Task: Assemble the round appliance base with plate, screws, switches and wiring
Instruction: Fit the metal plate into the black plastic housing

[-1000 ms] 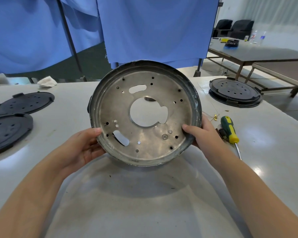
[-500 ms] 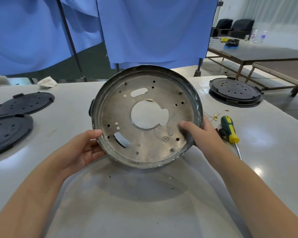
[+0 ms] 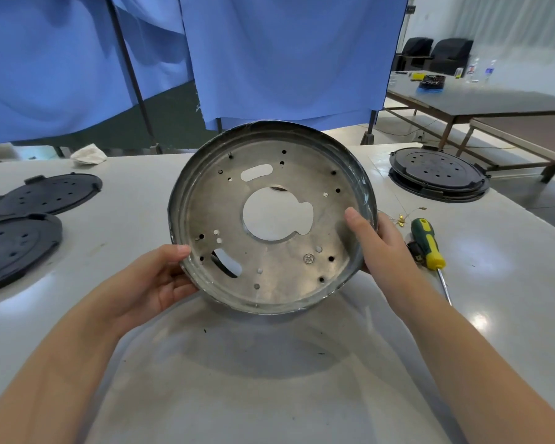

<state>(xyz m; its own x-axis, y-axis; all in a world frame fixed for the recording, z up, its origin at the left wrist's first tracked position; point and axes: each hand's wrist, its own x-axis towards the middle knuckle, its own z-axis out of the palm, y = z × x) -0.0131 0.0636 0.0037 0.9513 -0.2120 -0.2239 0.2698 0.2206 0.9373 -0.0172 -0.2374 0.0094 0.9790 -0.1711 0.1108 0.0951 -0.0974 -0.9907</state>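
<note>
A round metal appliance base (image 3: 276,277) with a raised rim, a large centre cutout and several small holes is held tilted above the white table, its inside facing me. My left hand (image 3: 156,282) grips its lower left rim, thumb on the inside edge. My right hand (image 3: 377,240) grips the right rim, thumb pressed on the inner face. A green and yellow screwdriver (image 3: 428,243) lies on the table just right of my right hand, beside thin wiring with brass terminals (image 3: 401,217).
Two black round plastic plates (image 3: 45,193) (image 3: 13,248) lie at the left. A stack of black plates (image 3: 438,176) sits at the back right. A crumpled white cloth (image 3: 88,153) lies at the far edge. Blue curtains hang behind, and another table stands at the far right.
The base has turned clockwise in my hands and tipped back a little. My right thumb has slid up along the rim.
</note>
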